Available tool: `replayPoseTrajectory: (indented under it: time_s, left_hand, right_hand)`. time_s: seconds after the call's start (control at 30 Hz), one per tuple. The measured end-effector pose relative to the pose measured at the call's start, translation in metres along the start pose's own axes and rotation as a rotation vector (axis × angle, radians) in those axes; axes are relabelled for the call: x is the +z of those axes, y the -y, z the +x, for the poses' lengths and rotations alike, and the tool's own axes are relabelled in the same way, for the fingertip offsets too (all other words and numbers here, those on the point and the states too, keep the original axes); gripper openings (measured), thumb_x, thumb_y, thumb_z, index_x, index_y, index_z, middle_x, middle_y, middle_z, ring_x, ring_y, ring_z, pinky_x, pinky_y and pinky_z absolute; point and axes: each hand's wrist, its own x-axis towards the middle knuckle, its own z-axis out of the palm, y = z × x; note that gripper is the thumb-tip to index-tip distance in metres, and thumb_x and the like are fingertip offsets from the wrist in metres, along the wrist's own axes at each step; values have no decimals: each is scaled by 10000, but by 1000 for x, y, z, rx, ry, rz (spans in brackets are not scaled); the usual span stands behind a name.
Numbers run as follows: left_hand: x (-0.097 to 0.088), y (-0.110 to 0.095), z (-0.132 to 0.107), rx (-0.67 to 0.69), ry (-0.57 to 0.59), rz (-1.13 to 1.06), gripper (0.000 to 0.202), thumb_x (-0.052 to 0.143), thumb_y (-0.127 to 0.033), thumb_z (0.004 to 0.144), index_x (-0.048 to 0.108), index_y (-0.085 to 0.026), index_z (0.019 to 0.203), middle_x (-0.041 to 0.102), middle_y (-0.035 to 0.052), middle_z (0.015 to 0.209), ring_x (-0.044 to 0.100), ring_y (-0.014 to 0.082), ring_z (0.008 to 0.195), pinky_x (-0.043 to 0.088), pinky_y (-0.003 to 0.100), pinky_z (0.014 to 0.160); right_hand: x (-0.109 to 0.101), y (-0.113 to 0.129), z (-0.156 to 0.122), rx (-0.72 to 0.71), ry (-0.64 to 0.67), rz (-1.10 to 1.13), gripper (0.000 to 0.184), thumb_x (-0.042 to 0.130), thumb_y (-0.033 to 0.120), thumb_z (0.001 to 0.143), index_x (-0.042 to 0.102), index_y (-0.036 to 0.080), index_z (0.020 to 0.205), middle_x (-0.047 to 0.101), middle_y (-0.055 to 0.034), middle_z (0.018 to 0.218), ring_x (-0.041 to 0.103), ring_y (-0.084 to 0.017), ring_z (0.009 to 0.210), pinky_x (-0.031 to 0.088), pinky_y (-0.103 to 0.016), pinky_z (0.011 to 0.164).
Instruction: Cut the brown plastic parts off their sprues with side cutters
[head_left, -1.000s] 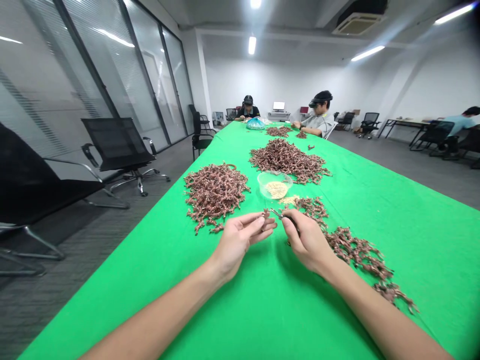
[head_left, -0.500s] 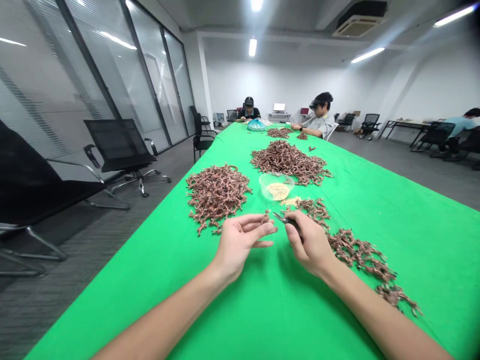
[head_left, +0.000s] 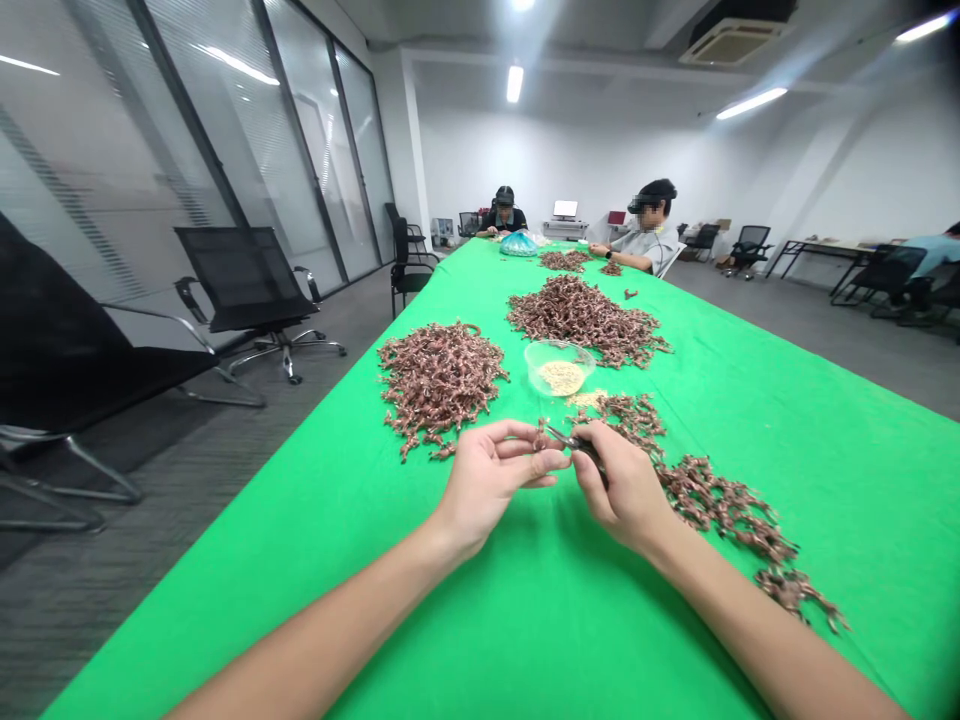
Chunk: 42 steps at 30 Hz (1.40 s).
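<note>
The left hand (head_left: 495, 482) is curling its fingers and thumb inward, pinching a small reddish-brown branching piece (head_left: 540, 436), though the view is too coarse to show its exact shape. The right hand (head_left: 622, 490) is pinching small dark metal pliers (head_left: 577, 443), keeping their tip just beside that piece, so both hands are working together above the green cloth-covered desk (head_left: 322, 520). Heaps of reddish-brown pieces (head_left: 439, 385) are lying within easy reach, and a clear plastic bowl (head_left: 559, 368) holding pale granules is sitting just ahead.
</note>
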Motion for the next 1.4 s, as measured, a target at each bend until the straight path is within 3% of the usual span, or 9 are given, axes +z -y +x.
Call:
replayPoseTrajectory:
  time_s: [0.23, 0.73, 0.87, 1.0, 1.27, 1.4]
  left_hand:
    - [1, 0, -1, -10, -10, -23, 372, 897, -285, 626, 701, -127, 900, 777, 109, 934, 741, 227, 818, 599, 296, 676]
    - [-2, 3, -1, 15, 25, -15, 370, 888, -297, 642, 706, -122, 912, 770, 101, 916, 728, 208, 774, 571, 257, 603]
    - [-3, 1, 0, -3, 60, -117, 313, 850, -310, 704, 730, -138, 936, 772, 79, 906, 737, 190, 758, 570, 292, 731]
    - [-3, 0, 2, -17, 106, -147, 292, 740, -392, 821, 768, -134, 955, 773, 107, 986, 734, 217, 891, 520, 367, 929]
    - [-5, 7, 5, 91, -26, -32, 357, 851, -293, 698, 781, -144, 1015, 763, 117, 1090, 711, 256, 1000, 540, 385, 947]
    - [-7, 9, 6, 143, -34, -16, 330, 865, -273, 673, 792, -153, 972, 774, 99, 1050, 719, 266, 985, 556, 398, 945]
  right_hand:
    - [-1, 1, 0, -9, 6, 6, 200, 397, 338, 1022, 515, 182, 1065, 577, -57, 863, 558, -211, 761, 420, -321, 677]
    - [-1, 2, -2, -73, 24, -157, 270, 354, 359, 1043, 538, 163, 1016, 591, -52, 799, 550, -195, 672, 399, -302, 622]
    - [0, 2, -2, -60, 5, -166, 274, 353, 357, 1047, 544, 162, 1017, 607, -51, 803, 566, -192, 669, 402, -298, 620]
    - [0, 0, -2, -41, -12, -173, 275, 354, 364, 1046, 549, 171, 1024, 619, -53, 805, 587, -200, 686, 403, -297, 624]
    - [6, 11, -3, 103, 40, 66, 249, 356, 338, 1038, 534, 204, 928, 561, -9, 723, 531, -173, 612, 366, -294, 596]
    - [7, 20, -2, 150, 64, 226, 278, 332, 335, 1045, 501, 214, 861, 508, 10, 676, 477, -163, 579, 351, -296, 581]
